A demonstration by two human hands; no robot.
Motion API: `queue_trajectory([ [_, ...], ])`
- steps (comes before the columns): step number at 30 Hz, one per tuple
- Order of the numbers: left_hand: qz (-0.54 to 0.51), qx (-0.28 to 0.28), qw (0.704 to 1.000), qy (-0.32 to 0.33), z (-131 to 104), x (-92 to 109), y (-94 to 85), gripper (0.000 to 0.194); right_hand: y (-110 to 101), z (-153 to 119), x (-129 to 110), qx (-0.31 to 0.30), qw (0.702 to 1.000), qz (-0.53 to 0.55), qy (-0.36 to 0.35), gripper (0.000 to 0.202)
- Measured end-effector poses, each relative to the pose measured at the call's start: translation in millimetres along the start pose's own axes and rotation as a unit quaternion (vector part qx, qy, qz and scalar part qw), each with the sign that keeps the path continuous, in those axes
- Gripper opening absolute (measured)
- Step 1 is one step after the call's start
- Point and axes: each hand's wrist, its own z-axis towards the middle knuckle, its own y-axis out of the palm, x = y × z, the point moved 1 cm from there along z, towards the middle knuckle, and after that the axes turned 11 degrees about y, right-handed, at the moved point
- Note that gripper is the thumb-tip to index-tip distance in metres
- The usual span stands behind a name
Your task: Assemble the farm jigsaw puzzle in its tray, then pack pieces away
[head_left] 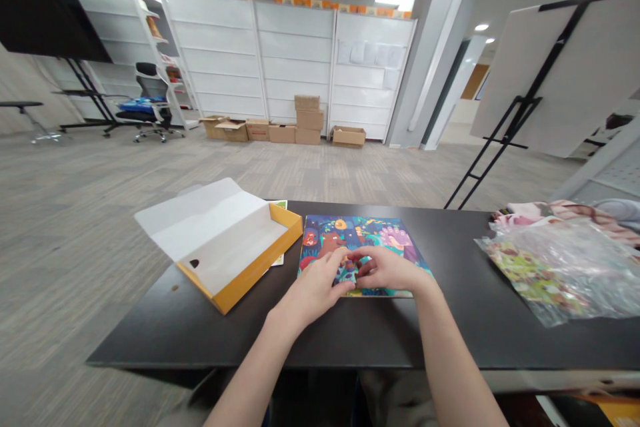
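Note:
A colourful picture board [327,227], which looks like a jigsaw puzzle, lies flat on the black table. Dark blue forest, a brown bear and a pinkish bird show on it. My left hand [317,283] rests over the lower left part of the picture, its fingers stretched forward and the thumb apart. My right hand [387,270] meets it near the middle, with index finger and thumb curled inward over the picture. The two hands' fingertips nearly touch. What the right fingers hold, if anything, is hidden or too small to make out.
An open yellow box [257,270] with a white raised lid stands to the left, over some printed sheets. On the right of the black table [455,313] lie a clear plastic bag [565,273] of colourful pieces and folded cloth. Cardboard boxes [307,123] and white shelving are far off.

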Motion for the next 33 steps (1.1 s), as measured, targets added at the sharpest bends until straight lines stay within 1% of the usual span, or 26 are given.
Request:
queue_trajectory([
  [2, 0.011, -0.008, 1.000, 0.001, 0.7, 0.6, 2.7, 0.051, -1.8, -3.0, -1.6, -0.013, 1.000, -0.004, -0.009, 0.050],
  [3, 0.015, -0.014, 1.000, 0.001, 0.7, 1.1, 3.3, 0.052, -2.1, -3.5, -2.6, -0.008, 1.000, -0.017, -0.020, 0.046],
  [6, 0.028, -0.026, 0.999, 0.004, -0.9, 2.4, 0.0, 0.058, 0.7, -0.5, -5.9, 0.050, 0.995, -0.081, -0.042, 0.030],
  [9, 0.034, -0.044, 0.998, 0.012, -7.6, 0.0, -14.2, 0.062, 6.4, 4.6, -8.4, 0.092, 0.988, -0.124, -0.014, 0.024],
  [11, 0.050, -0.067, 0.996, -0.005, -15.5, -5.1, -28.1, 0.061, 9.0, 6.3, -9.7, 0.095, 0.988, -0.125, 0.004, 0.025],
  [14, 0.105, -0.085, 0.989, -0.063, -28.4, -15.6, -46.8, 0.061, 9.7, 6.5, -10.6, 0.090, 0.989, -0.120, 0.007, 0.024],
  [17, 0.116, -0.084, 0.986, -0.080, -35.8, -22.0, -55.3, 0.053, 8.5, 5.7, -10.5, 0.088, 0.989, -0.121, 0.006, 0.023],
  [20, 0.110, -0.091, 0.986, -0.083, -36.4, -20.2, -57.7, 0.040, 8.2, 5.7, -10.1, 0.088, 0.989, -0.119, 0.008, 0.023],
  [23, 0.101, -0.103, 0.985, -0.093, -34.9, -13.2, -60.3, 0.032, 8.9, 7.1, -8.4, 0.088, 0.990, -0.112, 0.013, 0.023],
  [25, 0.096, -0.106, 0.985, -0.098, -34.7, -8.7, -62.0, 0.031, 9.4, 8.5, -6.5, 0.088, 0.990, -0.106, 0.016, 0.023],
  [28, 0.093, -0.098, 0.986, -0.093, -35.2, -4.4, -62.1, 0.036, 9.6, 9.3, -4.1, 0.089, 0.991, -0.101, 0.015, 0.024],
  [31, 0.085, -0.083, 0.990, -0.071, -34.4, -1.1, -58.9, 0.037, 9.1, 8.2, -3.4, 0.086, 0.992, -0.096, 0.012, 0.024],
  [33, 0.075, -0.087, 0.992, -0.050, -32.7, 1.7, -56.3, 0.035, 8.9, 7.2, -3.7, 0.085, 0.992, -0.094, 0.010, 0.023],
])
